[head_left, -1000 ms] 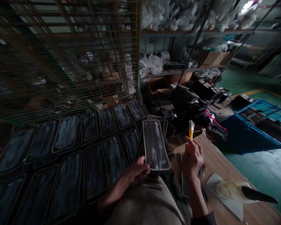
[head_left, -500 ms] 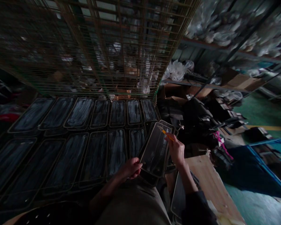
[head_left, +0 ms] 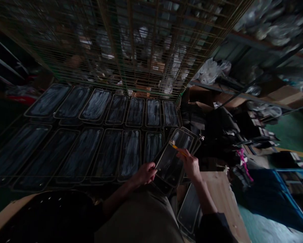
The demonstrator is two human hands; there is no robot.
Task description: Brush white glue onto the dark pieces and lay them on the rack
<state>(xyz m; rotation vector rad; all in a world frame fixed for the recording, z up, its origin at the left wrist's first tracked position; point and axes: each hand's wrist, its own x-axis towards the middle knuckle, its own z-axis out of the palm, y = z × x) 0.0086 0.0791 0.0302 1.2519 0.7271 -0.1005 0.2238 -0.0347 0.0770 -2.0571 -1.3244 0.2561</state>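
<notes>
My left hand (head_left: 146, 172) pinches the lower left edge of a dark rectangular panel (head_left: 173, 162) with rounded corners and a pale rim. The panel is tilted and lies over other similar panels. Between the fingers of my right hand (head_left: 191, 165) is a small brush (head_left: 178, 149) with a yellow handle. Its pale tip touches the panel's upper left part, where whitish streaks show. To the left, two rows of like panels (head_left: 131, 153) lie side by side, many with whitish streaks on their dark faces.
A wire mesh rack (head_left: 116, 44) rises behind the panels. Right of my forearm is a light wooden board (head_left: 220, 199), with more dark panels (head_left: 190, 209) beside it. Further right stand shelves with plastic bags (head_left: 212, 71), a cardboard box (head_left: 280, 91) and a blue-framed container (head_left: 270, 192).
The brush tip has moved down and to the left along the panel's upper part. My left hand still holds the panel edge. The view has shifted, so the surroundings sit differently.
</notes>
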